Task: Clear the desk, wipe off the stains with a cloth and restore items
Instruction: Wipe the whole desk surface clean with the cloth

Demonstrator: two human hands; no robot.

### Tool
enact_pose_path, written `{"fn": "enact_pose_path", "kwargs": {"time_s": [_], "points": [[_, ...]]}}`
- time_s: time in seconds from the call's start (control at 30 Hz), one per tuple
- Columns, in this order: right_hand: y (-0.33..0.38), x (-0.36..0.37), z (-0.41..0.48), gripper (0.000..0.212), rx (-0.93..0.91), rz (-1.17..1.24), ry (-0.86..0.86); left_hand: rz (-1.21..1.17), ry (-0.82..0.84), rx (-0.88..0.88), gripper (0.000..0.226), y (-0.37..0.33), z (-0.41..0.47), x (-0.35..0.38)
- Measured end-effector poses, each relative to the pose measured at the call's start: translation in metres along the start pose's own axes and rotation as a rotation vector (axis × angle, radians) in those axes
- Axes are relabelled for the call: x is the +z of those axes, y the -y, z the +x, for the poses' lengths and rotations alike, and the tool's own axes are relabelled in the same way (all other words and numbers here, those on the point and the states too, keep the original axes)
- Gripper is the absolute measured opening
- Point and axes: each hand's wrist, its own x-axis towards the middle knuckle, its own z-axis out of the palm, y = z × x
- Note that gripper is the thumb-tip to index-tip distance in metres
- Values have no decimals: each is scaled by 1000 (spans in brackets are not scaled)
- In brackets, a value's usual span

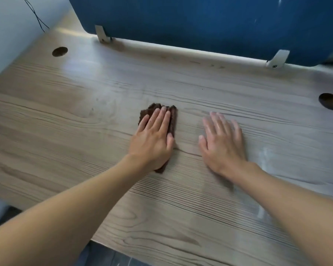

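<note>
- Brown, folded cloth [154, 109] lies near the middle of the desk [65, 121], flat under the left hand [154, 139].
- Left hand's fingers are straight and together, pressing the cloth down rather than curled round it. The thumb lies along the cloth's 3 o'clock edge.
- Right hand [222, 143] is at 3 o'clock of the cloth, apart from it. Its palm is down on bare wood, its fingers are spread and relaxed, and it holds nothing. It shows blurred.
- Clearing looks done: no loose item is in view on the wood.
- Fixed fittings are all that show: two holes, one at 10 o'clock [60, 51] and one at 3 o'clock [330, 101]; a blue screen [200, 22] across 12 o'clock on two pale brackets [102, 34]; and a thin wire [35, 14] at 11 o'clock.
- I judge the wiping step to be in hand, with the cloth working the centre.
- Pale streaks [263, 156] lie at 4 o'clock, beside the right forearm. I cannot tell whether they are residue, damp or glare, so that side may need a pass.
- No dark stain is plain in the wood grain, so I cannot say how much wiping is left.
- Restoring is not yet begun: the items to put back are out of view.
</note>
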Motion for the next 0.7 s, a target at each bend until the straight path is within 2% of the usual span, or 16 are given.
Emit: {"fn": "enact_pose_path", "kwargs": {"time_s": [0.07, 0.17, 0.23, 0.3, 0.43, 0.5, 0.6, 0.7], "points": [[-5, 6, 6, 69, -1, -22, 34, 16, -20, 87, 71, -3, -19, -2], [-5, 11, 5, 69, -8, -28, -25, 31, 25, 368, 69, -4, -52, -2], [-4, 11, 2, 67, -10, -44, -32, 24, 63, 517, 70, 8, -42, -6], [-4, 10, 6, 66, -10, -37, -36, 35, 66, 494, 71, 16, -6, -6], [-5, 10, 5, 65, -20, -49, -37, -18, 32, 28, 75, 16, 66, -8], [-6, 8, 6, 65, -22, -49, -30, -14, 12, -25, 74, 8, 68, -4], [-4, 7, 7, 65, -20, -45, -13, 12, -15, 100, 70, -4, 28, -6], [-4, 8, 6, 67, -30, -51, 5, 35, 69, 442, 68, -14, -17, -8]]}}
